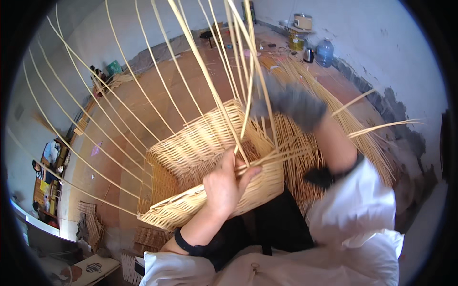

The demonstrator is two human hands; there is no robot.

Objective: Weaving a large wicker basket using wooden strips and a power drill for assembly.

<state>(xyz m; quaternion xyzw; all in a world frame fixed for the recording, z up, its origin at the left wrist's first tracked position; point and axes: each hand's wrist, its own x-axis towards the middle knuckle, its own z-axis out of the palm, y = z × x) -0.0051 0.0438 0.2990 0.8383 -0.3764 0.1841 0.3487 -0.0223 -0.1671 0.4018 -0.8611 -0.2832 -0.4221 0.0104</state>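
A half-woven, rectangular wicker basket (191,198) rests tilted on my lap, with long pale stakes (157,78) rising from its rim and fanning out above. My bare left hand (224,183) grips the near rim toward its right end, thumb and fingers pressed on the weave and the rods there. Several loose weaving rods (300,151) stick out to the right from that spot. In a grey glove, my right hand (298,105) is raised beyond the basket's right end, beside the upright stakes. Motion smears its fingers, so I cannot make out whether it holds a rod.
A large heap of long rods (305,176) lies on the floor to the right. By the far wall are a blue water jug (325,52), a kettle (309,56) and a pot (303,21). Woven pieces (90,221) lie at lower left, near a shelf (47,186).
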